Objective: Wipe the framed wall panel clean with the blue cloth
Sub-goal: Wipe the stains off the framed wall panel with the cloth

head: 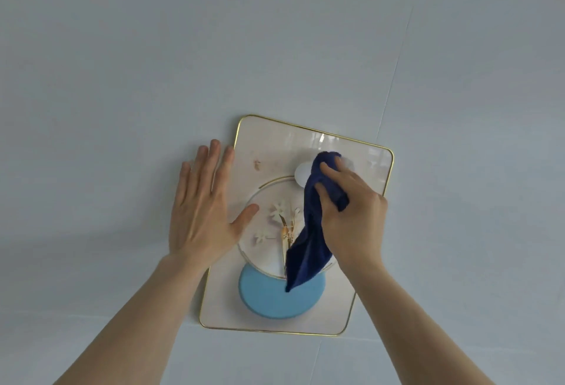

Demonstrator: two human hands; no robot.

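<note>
A framed wall panel [269, 152] hangs tilted on a pale wall, cream with a thin gold rim, a flower motif in a gold ring, a light blue disc low down and a white disc near the top. My right hand [351, 210] grips a dark blue cloth [308, 247] and presses its upper end onto the panel's upper right part, over the white disc; the rest of the cloth hangs down across the ring. My left hand [203, 204] lies flat with fingers spread on the wall at the panel's left edge, its thumb reaching onto the panel.
The pale grey-white wall [153, 48] fills the whole view. A thin seam [394, 78] runs diagonally down the wall toward the panel's upper right corner and continues below it.
</note>
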